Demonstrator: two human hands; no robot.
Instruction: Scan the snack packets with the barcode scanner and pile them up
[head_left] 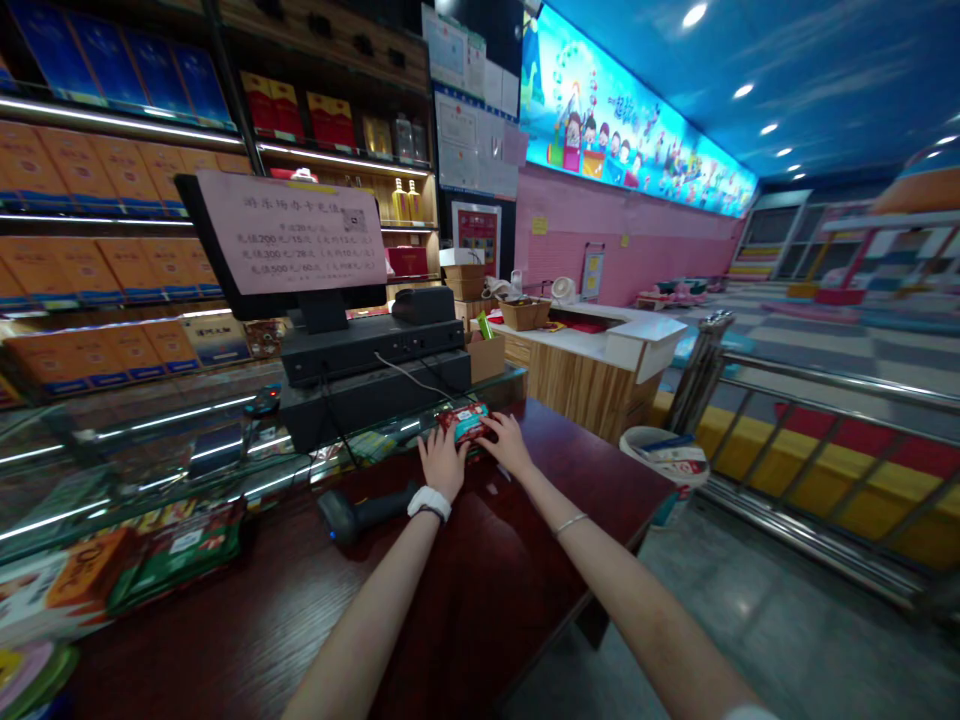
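Note:
A small red and teal packet (463, 423) lies on the dark red wooden counter (517, 560), held at both ends by my hands. My left hand (442, 462), with a white wristband, grips its near left end. My right hand (506, 443), with a thin bracelet, has its fingertips on the right end. A black handheld barcode scanner (360, 512) lies on the counter just left of my left wrist. Its cable runs up towards a black till terminal (375, 350), which stands beyond the packet.
A pink price sign on a black screen (285, 232) faces me above the terminal. A glass display case (150, 450) runs along the left, with boxed goods on shelves behind. Cardboard boxes, a white service counter, a wastebasket and a metal railing stand to the right.

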